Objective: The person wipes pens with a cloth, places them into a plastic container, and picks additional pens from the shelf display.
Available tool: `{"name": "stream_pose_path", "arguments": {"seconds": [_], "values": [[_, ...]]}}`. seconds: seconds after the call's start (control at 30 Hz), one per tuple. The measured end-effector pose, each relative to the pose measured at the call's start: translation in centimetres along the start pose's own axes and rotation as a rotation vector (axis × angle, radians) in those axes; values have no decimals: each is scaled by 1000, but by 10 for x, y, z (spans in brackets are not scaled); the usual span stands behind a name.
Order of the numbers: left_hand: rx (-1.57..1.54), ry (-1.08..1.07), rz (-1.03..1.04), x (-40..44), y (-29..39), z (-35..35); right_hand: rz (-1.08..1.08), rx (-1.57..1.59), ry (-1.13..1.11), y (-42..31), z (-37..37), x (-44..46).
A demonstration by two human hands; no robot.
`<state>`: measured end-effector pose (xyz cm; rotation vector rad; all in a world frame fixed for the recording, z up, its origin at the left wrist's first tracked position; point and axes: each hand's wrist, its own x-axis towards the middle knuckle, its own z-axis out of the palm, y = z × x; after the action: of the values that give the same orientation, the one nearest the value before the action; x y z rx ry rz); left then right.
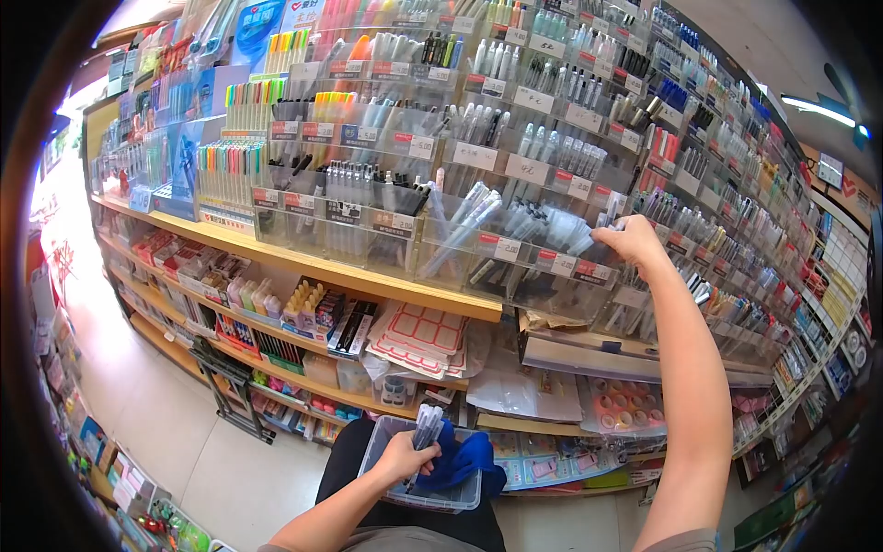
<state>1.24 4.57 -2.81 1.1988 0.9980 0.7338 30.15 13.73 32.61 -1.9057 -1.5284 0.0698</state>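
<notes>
My left hand point(407, 457) is closed around a small bundle of clear-bodied pens point(429, 422), held upright over a clear plastic bin point(374, 446) on my lap. A blue cloth point(464, 460) lies in the bin and hangs over its right side. My right arm stretches up to the display rack, where my right hand point(635, 241) has its fingers pinched together at pens point(608, 214) in a lower compartment. Its fingertips partly cover what they grip. More pale, clear-wrapped pens point(552, 227) lie tilted in the compartment just left of it.
Tiers of clear pen holders point(395, 221) with price tags rise in front. A wooden ledge point(368, 276) runs beneath, above shelves with boxes and sticker sheets point(418, 336). A black folding stand point(230, 386) leans at the lower left. Stacked goods point(124, 478) line the floor's left edge.
</notes>
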Motion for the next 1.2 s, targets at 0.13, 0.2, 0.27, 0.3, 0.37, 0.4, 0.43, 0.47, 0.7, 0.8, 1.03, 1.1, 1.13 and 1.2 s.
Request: {"name": "stream_pose_path", "arguments": {"seconds": [0.13,0.2,0.27,0.3,0.37,0.4,0.43,0.47,0.7,0.8,1.03,1.1,1.13,1.2], "values": [[-22,-1,1,3,-5,-1,-47,46,101,7,0,-1],[-73,-6,8,2,-5,-2,-136,66,232,13,1,-4],[-123,-8,2,2,-3,-3,-286,48,435,19,5,-9],[-147,-8,-6,2,-2,-4,-365,22,537,18,7,-16],[-187,-6,-23,1,2,-4,-452,-4,625,8,10,-39],[-188,-7,-28,1,3,-4,-511,-12,656,7,14,-49],[-188,-8,-32,1,5,-4,-569,-20,689,6,17,-57],[-186,-9,-36,1,5,-5,-627,-28,723,5,22,-66],[-271,14,-49,4,0,-8,-771,192,-211,20,121,-170],[-301,45,-44,4,2,-9,-847,-188,-761,54,193,-215],[-357,108,19,5,1,-12,-499,-281,-981,72,309,-264],[-341,115,19,4,1,-12,-442,-303,-1029,70,324,-262],[-334,118,19,4,1,-13,-413,-316,-1054,67,325,-261],[-300,122,30,3,2,-14,-307,-135,-824,79,339,-264]]}}
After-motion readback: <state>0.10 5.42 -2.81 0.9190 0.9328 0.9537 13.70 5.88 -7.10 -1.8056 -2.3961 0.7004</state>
